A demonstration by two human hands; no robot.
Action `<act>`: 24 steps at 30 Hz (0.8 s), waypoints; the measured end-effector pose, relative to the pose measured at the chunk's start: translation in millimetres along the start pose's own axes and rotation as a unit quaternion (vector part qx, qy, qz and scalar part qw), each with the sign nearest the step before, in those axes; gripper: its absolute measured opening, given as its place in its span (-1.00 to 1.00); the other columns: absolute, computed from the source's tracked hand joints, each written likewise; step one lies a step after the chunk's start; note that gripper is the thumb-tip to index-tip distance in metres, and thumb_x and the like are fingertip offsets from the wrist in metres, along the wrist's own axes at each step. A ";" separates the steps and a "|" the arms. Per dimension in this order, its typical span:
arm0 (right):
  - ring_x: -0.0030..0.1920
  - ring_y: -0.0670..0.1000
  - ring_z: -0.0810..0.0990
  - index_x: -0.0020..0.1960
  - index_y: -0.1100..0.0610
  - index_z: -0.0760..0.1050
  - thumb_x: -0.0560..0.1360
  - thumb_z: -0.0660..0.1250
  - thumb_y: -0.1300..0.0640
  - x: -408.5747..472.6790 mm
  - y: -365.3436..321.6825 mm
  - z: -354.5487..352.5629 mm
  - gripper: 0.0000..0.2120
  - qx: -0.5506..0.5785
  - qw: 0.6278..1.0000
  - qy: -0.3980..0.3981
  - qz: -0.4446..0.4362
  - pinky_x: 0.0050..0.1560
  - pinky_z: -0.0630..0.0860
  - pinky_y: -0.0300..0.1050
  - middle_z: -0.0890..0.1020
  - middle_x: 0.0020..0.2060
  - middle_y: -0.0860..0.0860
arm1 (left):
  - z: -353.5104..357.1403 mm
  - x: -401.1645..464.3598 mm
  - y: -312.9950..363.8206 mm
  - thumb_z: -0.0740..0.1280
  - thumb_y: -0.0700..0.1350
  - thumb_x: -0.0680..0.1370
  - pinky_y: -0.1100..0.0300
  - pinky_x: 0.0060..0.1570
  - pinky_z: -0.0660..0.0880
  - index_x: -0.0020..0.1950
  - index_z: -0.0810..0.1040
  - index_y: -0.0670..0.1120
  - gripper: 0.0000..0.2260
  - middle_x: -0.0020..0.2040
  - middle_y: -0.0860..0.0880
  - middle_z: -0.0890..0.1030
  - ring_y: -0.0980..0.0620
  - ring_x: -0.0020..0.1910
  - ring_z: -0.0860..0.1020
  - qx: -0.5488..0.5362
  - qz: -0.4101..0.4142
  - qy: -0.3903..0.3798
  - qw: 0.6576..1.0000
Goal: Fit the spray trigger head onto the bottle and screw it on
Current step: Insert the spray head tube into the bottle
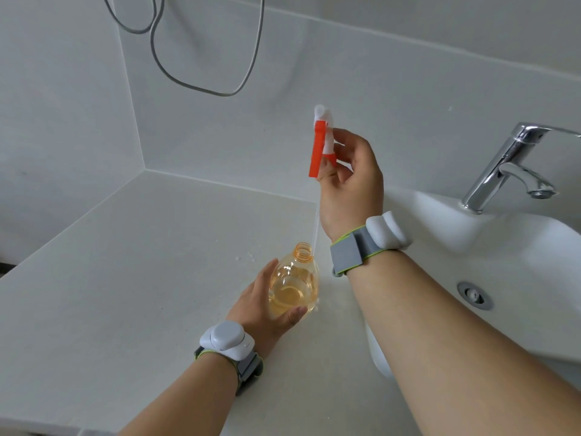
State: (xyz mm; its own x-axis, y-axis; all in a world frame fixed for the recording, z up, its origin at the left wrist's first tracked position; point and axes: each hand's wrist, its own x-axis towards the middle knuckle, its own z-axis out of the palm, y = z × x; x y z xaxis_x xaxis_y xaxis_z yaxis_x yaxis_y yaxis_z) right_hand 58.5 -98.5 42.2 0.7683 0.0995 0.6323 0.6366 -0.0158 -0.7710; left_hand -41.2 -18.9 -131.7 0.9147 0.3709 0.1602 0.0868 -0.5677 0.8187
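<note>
A clear orange bottle [294, 280] with some liquid inside stands on the pale countertop [125, 278], its threaded neck bare. My left hand [267, 305] is wrapped around its body from the left. My right hand [349, 174] holds the white and orange spray trigger head [320, 143] well above the bottle. A thin clear dip tube [315, 228] hangs from the head, and its lower end reaches the bottle's mouth.
A white sink basin [503, 247] with a chrome tap [509, 165] lies to the right, its drain [474, 294] visible. Grey cables [201, 86] dangle against the back wall. Both wrists wear grey bands with white pods.
</note>
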 end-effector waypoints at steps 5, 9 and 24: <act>-0.08 0.07 0.70 0.14 0.19 0.49 0.53 0.34 0.26 10.9 -8.7 1.9 -0.81 0.081 0.994 0.068 0.009 -0.03 0.64 0.17 0.65 -0.01 0.17 | 1.3 1.2 -0.3 0.24 0.51 0.23 0.16 -0.01 0.33 0.42 -0.02 0.29 -0.15 0.35 0.04 0.43 -0.06 0.20 0.47 -0.005 0.004 0.004 1.000; -0.08 -0.10 0.68 0.11 0.14 0.50 0.54 0.36 0.21 4.5 -4.5 4.9 -0.84 0.082 0.995 0.051 0.018 -0.01 0.65 -0.05 0.66 -0.02 0.11 | 0.9 0.2 -0.1 0.24 0.50 0.23 0.17 -0.01 0.32 0.43 0.00 0.27 -0.14 0.34 0.04 0.44 -0.06 0.19 0.48 -0.002 0.004 0.007 1.000; -0.06 -0.03 0.71 -0.04 -0.12 0.54 0.52 0.42 0.03 -59.6 33.0 -8.6 -0.92 0.128 0.984 -0.013 0.124 -0.12 0.63 -0.20 0.69 -0.07 -0.06 | 1.6 0.1 1.5 0.20 0.53 0.22 0.17 0.01 0.33 0.43 -0.03 0.27 -0.12 0.37 0.04 0.42 -0.07 0.22 0.47 0.009 0.005 0.008 1.000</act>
State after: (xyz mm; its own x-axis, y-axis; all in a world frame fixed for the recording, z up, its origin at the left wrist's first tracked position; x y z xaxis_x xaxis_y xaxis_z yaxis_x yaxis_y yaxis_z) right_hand 34.2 -113.5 -20.2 0.8941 0.1490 0.4223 0.3890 0.2089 -0.8973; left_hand -40.3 -20.9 -131.4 0.9091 0.3770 0.1770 0.0855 -0.5849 0.8066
